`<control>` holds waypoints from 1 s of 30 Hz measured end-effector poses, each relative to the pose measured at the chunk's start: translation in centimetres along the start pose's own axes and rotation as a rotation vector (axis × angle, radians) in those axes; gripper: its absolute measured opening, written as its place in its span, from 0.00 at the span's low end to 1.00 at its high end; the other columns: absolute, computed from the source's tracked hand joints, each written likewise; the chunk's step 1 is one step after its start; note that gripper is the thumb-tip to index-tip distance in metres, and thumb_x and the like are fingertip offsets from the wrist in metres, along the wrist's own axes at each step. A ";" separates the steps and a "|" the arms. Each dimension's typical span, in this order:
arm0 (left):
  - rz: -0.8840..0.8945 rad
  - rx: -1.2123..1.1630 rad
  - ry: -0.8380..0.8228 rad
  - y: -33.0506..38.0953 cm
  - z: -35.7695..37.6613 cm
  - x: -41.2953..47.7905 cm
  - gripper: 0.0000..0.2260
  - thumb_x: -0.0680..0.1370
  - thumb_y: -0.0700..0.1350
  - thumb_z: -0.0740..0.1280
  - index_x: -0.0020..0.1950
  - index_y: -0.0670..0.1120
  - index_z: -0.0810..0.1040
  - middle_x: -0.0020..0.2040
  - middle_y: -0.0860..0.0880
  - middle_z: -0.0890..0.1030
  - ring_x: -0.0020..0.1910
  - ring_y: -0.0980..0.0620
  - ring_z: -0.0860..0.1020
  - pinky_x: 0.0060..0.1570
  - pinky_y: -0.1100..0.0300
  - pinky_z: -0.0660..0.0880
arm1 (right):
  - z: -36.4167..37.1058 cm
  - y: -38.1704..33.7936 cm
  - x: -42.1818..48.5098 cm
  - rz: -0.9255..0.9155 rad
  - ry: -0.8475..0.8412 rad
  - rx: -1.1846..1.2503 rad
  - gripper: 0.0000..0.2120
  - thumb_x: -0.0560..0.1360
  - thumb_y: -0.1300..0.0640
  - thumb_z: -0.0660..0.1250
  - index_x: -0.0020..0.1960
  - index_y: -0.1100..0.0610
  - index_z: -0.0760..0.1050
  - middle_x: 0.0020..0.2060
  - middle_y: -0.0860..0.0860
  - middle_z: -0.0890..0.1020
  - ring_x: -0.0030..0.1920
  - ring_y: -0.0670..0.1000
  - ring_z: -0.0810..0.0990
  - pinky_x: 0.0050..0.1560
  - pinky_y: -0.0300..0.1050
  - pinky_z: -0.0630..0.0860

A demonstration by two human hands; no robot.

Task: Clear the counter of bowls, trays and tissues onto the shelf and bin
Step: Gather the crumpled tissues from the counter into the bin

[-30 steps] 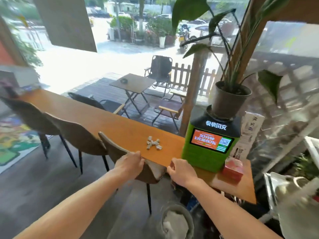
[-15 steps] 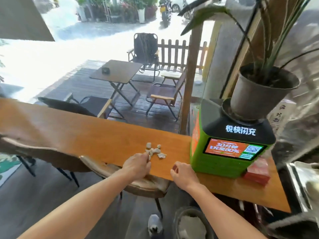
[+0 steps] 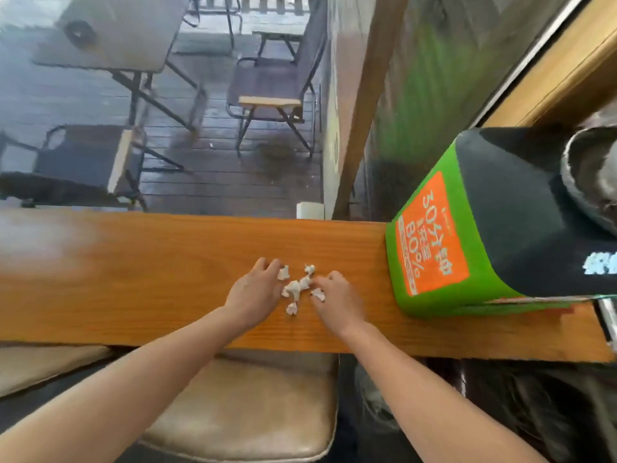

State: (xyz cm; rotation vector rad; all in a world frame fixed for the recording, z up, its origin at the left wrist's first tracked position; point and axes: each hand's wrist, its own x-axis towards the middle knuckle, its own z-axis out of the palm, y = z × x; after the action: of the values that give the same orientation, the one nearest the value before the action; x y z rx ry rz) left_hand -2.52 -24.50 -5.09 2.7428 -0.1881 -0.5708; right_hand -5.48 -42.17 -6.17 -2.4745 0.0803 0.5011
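Several small crumpled white tissue scraps [image 3: 295, 292] lie in a loose cluster on the wooden counter [image 3: 133, 279]. My left hand [image 3: 255, 292] rests flat on the counter just left of the cluster, its fingertips touching the leftmost scrap. On the other side, my right hand [image 3: 335, 300] has its fingers spread, touching the rightmost scraps. Neither hand has closed round a scrap. No bowl, tray, shelf or bin shows.
A green and black charging kiosk [image 3: 484, 235] stands on the counter close to my right hand, with a grey plant pot [image 3: 591, 175] on top. A padded brown chair [image 3: 253, 412] sits under the counter's near edge. Beyond the window are a patio table and chairs.
My head has come forward and tipped down over the counter. Both hands have moved from the near edge up to the tissue scraps, one on each side of the cluster.
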 end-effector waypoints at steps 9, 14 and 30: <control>0.224 -0.053 -0.224 -4.6 3.1 5.9 0.10 0.82 0.50 0.61 0.62 0.51 0.76 0.56 0.49 0.72 0.49 0.44 0.77 0.49 0.51 0.76 | 3.6 -1.2 3.0 0.052 0.021 -0.261 0.10 0.79 0.61 0.62 0.57 0.54 0.78 0.52 0.53 0.77 0.53 0.55 0.75 0.43 0.50 0.76; 0.359 0.039 -0.342 -5.5 2.3 7.5 0.06 0.80 0.43 0.63 0.55 0.47 0.77 0.54 0.47 0.75 0.51 0.45 0.78 0.51 0.53 0.75 | 3.5 -2.0 3.6 0.102 0.057 -0.193 0.06 0.79 0.56 0.64 0.51 0.57 0.78 0.48 0.53 0.76 0.49 0.53 0.74 0.43 0.49 0.77; 0.500 0.185 -0.283 0.0 -0.6 9.6 0.06 0.82 0.46 0.59 0.53 0.50 0.75 0.47 0.50 0.78 0.42 0.51 0.76 0.36 0.58 0.73 | 0.7 -0.8 -2.0 0.644 0.216 0.418 0.17 0.82 0.53 0.58 0.43 0.64 0.76 0.41 0.59 0.83 0.35 0.57 0.83 0.38 0.57 0.80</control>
State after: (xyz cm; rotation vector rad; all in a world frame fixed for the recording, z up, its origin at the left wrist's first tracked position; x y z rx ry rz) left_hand 6.45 -26.17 -8.04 2.6163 -1.0034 -0.8182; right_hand -7.41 -41.24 -5.57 -2.0405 0.9857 0.4156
